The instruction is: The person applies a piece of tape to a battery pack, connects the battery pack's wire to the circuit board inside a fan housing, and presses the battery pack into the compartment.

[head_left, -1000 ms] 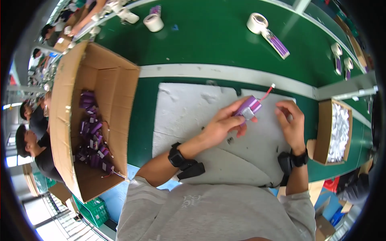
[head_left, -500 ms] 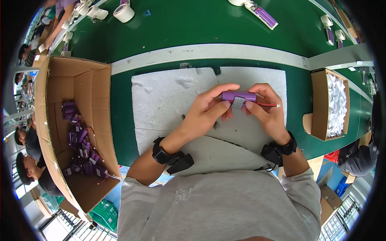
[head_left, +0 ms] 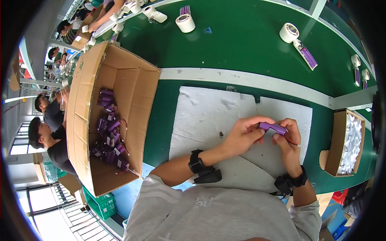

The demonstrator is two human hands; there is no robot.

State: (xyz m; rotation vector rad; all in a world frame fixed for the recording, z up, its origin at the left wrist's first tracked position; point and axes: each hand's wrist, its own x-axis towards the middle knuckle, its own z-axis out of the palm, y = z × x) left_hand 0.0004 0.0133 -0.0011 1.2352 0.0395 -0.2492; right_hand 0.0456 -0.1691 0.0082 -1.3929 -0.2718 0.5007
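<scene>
A purple battery pack with a grey patch on its side and a red lead is held between both hands above the white foam sheets. My left hand grips its left end, thumb on the near side and fingers along the far side. My right hand pinches the right end, where the red lead runs out past the fingers. Parts of the pack are covered by the fingertips.
At the left stands an open cardboard box with several purple battery packs. A smaller box of white pieces stands right. Beyond a metal rail, white-and-purple devices lie on the green surface. People sit at far left.
The view has turned toward the left, so the scene sits further right and lower. Both hands keep the battery pack, which now tilts slightly down to the right.
</scene>
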